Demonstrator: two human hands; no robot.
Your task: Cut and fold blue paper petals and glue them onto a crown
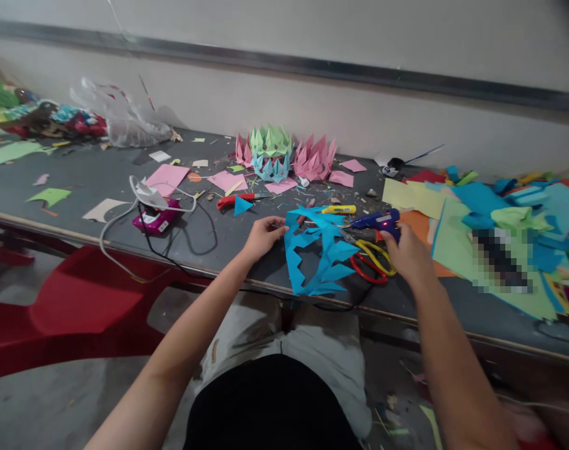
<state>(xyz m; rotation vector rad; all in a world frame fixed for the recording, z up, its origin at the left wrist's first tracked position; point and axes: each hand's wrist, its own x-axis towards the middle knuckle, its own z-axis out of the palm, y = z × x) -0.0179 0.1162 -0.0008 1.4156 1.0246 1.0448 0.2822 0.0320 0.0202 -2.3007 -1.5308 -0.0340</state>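
My left hand [264,236] pinches the left edge of a blue paper piece [293,265] cut into zigzag points, which hangs over the front of the table. In my right hand [407,249] is a dark blue hot glue gun [376,220] with a small red light, its nozzle pointing left toward the paper. Below the glue gun lie scissors [374,257] with red and yellow handles, partly covered by the paper. A yellow utility knife [339,209] rests just behind the blue paper. Folded paper crowns [270,142] in green, pink and light blue stand farther back.
A magenta power strip [156,217] with a looped white cable [107,232] sits at left. Red-handled pliers [235,200] lie mid-table. Coloured paper sheets [462,240] are piled at right. A clear plastic bag [132,125] stands at back left, and a red chair [92,300] at front left.
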